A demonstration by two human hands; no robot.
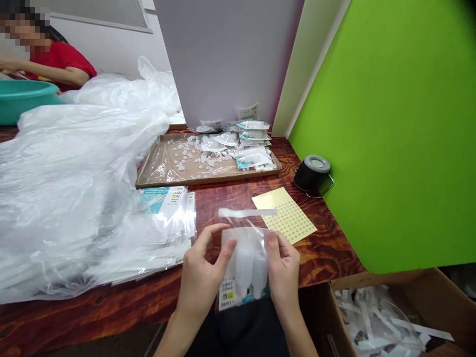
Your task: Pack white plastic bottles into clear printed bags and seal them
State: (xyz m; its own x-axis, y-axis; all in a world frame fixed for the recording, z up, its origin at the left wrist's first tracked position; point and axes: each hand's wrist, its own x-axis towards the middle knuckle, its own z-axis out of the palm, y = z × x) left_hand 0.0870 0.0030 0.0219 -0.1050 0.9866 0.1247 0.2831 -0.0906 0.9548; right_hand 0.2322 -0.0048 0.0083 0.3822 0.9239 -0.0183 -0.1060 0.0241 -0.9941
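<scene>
A clear plastic packet [245,267] with white translucent pieces and a printed card inside hangs between my hands at the table's front edge. My left hand [206,263] grips its left side, thumb on the front. On the right side, my right hand [282,263] pinches the packet with the thumb in front. The packet's flap with a whitish strip [247,212] points away from me, its right end over a yellow sticker sheet [288,215]. Left of my hands lies a pile of printed packets [167,218].
A cardboard tray [148,171] holds small white pieces and filled packets. Large plastic bags [74,183] cover the left. A black lamp-like object [310,173] stands right, above a carton of strips [427,297]. A person in red [74,62] sits by a teal basin [28,101].
</scene>
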